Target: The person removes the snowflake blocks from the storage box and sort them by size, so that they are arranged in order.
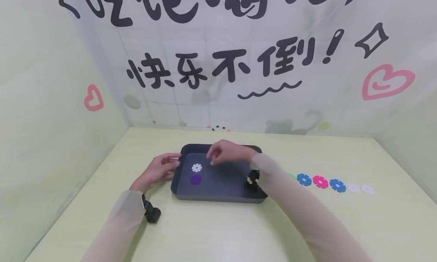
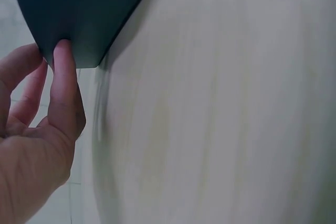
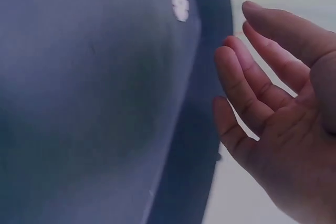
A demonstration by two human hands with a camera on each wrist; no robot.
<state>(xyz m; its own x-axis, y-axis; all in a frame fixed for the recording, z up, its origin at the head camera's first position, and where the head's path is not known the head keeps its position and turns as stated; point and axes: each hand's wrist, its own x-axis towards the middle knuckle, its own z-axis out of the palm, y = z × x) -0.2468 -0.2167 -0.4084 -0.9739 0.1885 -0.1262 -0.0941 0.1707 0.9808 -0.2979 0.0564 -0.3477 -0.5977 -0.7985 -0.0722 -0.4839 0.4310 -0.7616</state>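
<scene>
A dark grey tray (image 1: 218, 200) lies on the table. At its left side is my left hand (image 1: 159, 170), fingers extended against the outer wall; in the left wrist view the fingertips (image 2: 63, 48) touch the tray. Inside, near the left end, lie a white flower-shaped disc (image 1: 197, 168) and, just in front of it, a purple disc (image 1: 196, 179). My right hand (image 1: 229, 151) hovers above the tray's far half, to the right of the white disc. Its fingers are loosely bent with nothing between them, as the right wrist view also shows of that hand (image 3: 278, 93).
To the right of the tray, a row of notched discs lies on the table: a green one (image 1: 292, 176) partly behind the right sleeve, blue (image 1: 304, 179), pink (image 1: 320, 182), another blue and two white ones. A printed curtain (image 1: 218, 106) hangs behind the table.
</scene>
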